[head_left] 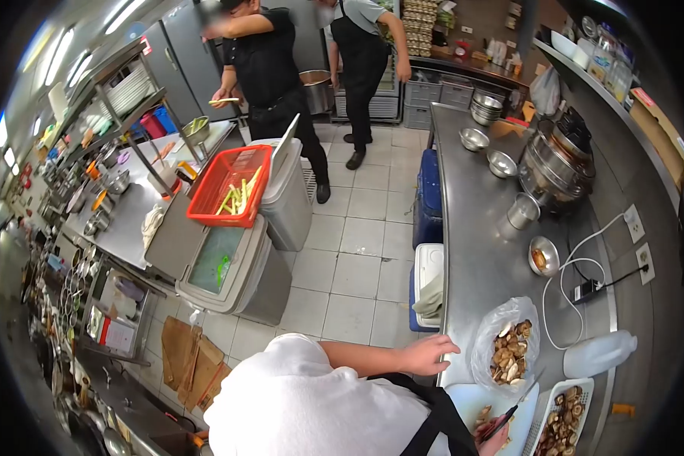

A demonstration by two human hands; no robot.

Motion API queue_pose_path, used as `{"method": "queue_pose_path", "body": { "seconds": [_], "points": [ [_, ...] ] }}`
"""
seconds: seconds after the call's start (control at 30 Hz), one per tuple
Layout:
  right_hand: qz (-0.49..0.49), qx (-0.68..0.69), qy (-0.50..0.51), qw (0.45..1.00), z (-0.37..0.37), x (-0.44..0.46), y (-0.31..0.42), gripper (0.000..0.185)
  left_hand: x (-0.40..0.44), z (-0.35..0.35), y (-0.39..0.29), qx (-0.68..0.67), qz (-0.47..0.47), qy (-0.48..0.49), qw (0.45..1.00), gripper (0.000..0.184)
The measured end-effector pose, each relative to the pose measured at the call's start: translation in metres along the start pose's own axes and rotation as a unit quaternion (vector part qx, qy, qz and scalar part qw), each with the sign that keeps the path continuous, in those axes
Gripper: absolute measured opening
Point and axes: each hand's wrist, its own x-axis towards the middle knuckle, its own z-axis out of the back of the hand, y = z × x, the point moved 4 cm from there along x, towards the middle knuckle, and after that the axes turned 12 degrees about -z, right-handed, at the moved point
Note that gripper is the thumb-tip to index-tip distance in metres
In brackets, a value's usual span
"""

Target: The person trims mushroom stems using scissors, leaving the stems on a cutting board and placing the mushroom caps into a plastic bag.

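My right hand [492,437] is closed around the black handle of a knife [505,419], its blade slanting up over a white cutting board [458,395]. A few cut mushroom pieces [483,415] lie on the board near that hand. My left hand [431,355] is empty, fingers stretched out, at the counter's front edge just above the board. Beyond the board, an open clear plastic bag [482,342] holds cut mushrooms [511,354]. To the right of the knife stands a white plastic basket [585,389] of brown mushrooms [562,422].
A white plastic jug [600,353] lies on the steel counter [479,251], near a white cable [552,304] and metal bowls [501,163]. Behind me, a red basket [205,190] of green-white stalks rests on grey bins [285,205]. Two people in dark clothes [270,68] stand farther back.
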Motion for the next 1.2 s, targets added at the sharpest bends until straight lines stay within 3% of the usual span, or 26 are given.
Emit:
{"method": "queue_pose_path", "body": {
  "seconds": [0.23, 0.3, 0.37, 0.4, 0.47, 0.53, 0.67, 0.8, 0.93, 0.97, 1.0, 1.07, 1.13, 1.2],
  "points": [
    [-0.045, 0.214, -0.086, 0.972, 0.034, -0.019, -0.020, 0.037, 0.029, -0.028, -0.004, -0.065, -0.024, 0.063, 0.996, 0.029],
    [0.019, 0.291, -0.121, 0.949, 0.041, 0.004, -0.051, 0.035, 0.020, -0.044, 0.012, -0.092, -0.046, 0.027, 0.994, 0.025],
    [0.020, 0.187, -0.109, 0.976, 0.064, 0.012, -0.074, 0.025, 0.016, -0.059, 0.030, -0.104, -0.132, -0.001, 0.986, 0.022],
    [0.011, 0.160, -0.140, 0.977, 0.073, 0.008, -0.078, 0.025, 0.015, -0.065, 0.031, -0.051, -0.131, 0.007, 0.990, 0.025],
    [0.058, 0.166, -0.155, 0.972, 0.081, -0.001, -0.080, 0.027, 0.020, -0.063, 0.024, -0.004, -0.194, 0.000, 0.981, 0.017],
    [-0.003, 0.138, -0.176, 0.975, 0.092, -0.009, -0.091, 0.027, 0.030, -0.060, 0.003, 0.050, -0.213, 0.006, 0.976, 0.015],
    [-0.027, 0.141, -0.203, 0.969, 0.098, -0.041, -0.130, 0.024, 0.029, -0.069, -0.002, 0.059, -0.176, 0.032, 0.982, 0.014],
    [0.015, 0.112, -0.235, 0.965, 0.104, -0.063, -0.160, 0.019, 0.031, -0.075, 0.006, 0.090, -0.147, 0.034, 0.984, 0.013],
    [0.053, 0.075, -0.239, 0.967, 0.104, -0.076, -0.202, 0.014, 0.023, -0.081, 0.020, 0.114, -0.126, 0.125, 0.978, 0.013],
    [0.081, 0.017, -0.253, 0.964, 0.101, -0.079, -0.202, 0.013, 0.021, -0.075, 0.017, 0.125, -0.149, 0.094, 0.976, 0.015],
    [0.064, 0.055, -0.249, 0.965, 0.091, -0.086, -0.192, 0.011, 0.021, -0.072, 0.013, 0.132, -0.173, 0.063, 0.974, 0.018],
    [0.199, 0.025, -0.169, 0.965, 0.077, -0.087, -0.176, 0.020, 0.012, -0.073, 0.021, 0.115, -0.202, 0.014, 0.972, 0.020],
    [0.122, 0.018, -0.076, 0.989, 0.056, -0.082, -0.167, 0.029, 0.006, -0.070, 0.022, 0.098, -0.186, -0.024, 0.977, 0.023],
    [0.131, 0.000, 0.056, 0.990, 0.061, -0.038, -0.220, 0.034, 0.001, -0.063, 0.020, 0.022, -0.153, -0.050, 0.987, 0.021]
  ]
}}
